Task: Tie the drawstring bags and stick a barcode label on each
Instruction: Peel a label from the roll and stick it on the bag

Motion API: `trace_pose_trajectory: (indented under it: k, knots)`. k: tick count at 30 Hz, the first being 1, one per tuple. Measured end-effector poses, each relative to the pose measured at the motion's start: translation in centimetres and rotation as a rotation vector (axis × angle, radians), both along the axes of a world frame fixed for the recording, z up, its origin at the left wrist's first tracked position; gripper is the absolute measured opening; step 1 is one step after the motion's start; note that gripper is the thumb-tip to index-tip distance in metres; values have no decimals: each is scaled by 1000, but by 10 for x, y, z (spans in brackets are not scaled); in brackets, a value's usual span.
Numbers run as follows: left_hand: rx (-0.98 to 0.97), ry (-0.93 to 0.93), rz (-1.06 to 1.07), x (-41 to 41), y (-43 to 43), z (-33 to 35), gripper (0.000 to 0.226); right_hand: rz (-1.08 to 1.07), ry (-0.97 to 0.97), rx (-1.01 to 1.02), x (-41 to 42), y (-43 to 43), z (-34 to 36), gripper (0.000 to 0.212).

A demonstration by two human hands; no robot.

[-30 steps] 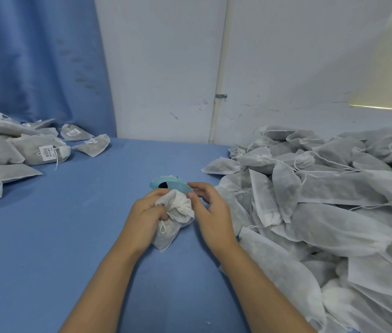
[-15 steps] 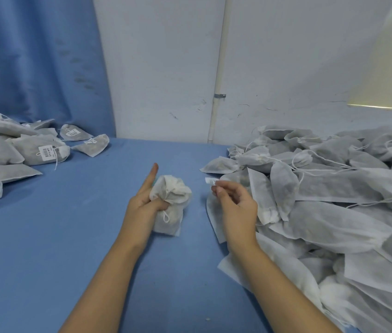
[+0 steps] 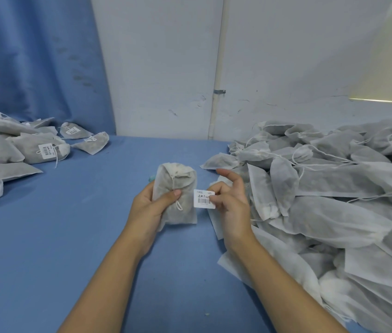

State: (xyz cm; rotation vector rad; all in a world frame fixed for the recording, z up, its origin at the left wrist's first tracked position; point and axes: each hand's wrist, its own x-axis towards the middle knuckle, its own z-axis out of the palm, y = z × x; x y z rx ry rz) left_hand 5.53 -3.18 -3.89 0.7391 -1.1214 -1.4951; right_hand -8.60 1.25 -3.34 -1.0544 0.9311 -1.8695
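Your left hand [image 3: 152,207] is wrapped around one drawstring bag [image 3: 178,188]. The thumb lies across the front and the fingers are behind it. You hold the bag standing up with its flat front facing you, so there is a smooth spot for the sticker to go.

Your right hand [image 3: 231,203] pinches a barcode label [image 3: 203,199] by its right edge, between the thumb and a finger. The first finger sticks up and out of the way. Holding just the edge looks like a good idea, because most of the sticky back stays free. The label sits between your two hands, right at the bag's right side. I cannot tell if it touches the bag yet.

The bag is small, made of thin white cloth. Something gray inside shows through. The top is pulled shut and bunched up, and a white string hangs down the front with a little loop beside your thumb. So I think the tying is done and the sticking comes next.

Beside your right hand is a big pile of bags [image 3: 322,188] with loose strings. They look like the ones waiting. Well off past your left hand lie labelled bags [image 3: 41,150], likely the finished ones. Everything rests on a blue table [image 3: 69,236].
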Motion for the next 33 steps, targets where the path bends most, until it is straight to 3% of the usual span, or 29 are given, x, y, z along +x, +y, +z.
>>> trace_pose_trajectory:
  k: [9,15,17,25,29,33]
  knots:
    - [-27,-27,-43,-5,2,-1,20,115,263,-5,10,2,-4,54]
    - [25,10,-65,-6,1,-2,18,-43,597,-32,12,5,-11,57]
    - [29,16,-63,-7,2,-1,20,-75,630,-29,13,5,-12,59]
    - [54,44,-12,-12,6,-1,11,-209,650,137,14,0,-14,71]
    - [83,128,-75,-14,9,4,29,-112,544,265,13,-2,-9,40]
    - [52,143,-90,-20,14,5,36,-71,310,202,13,0,-4,18]
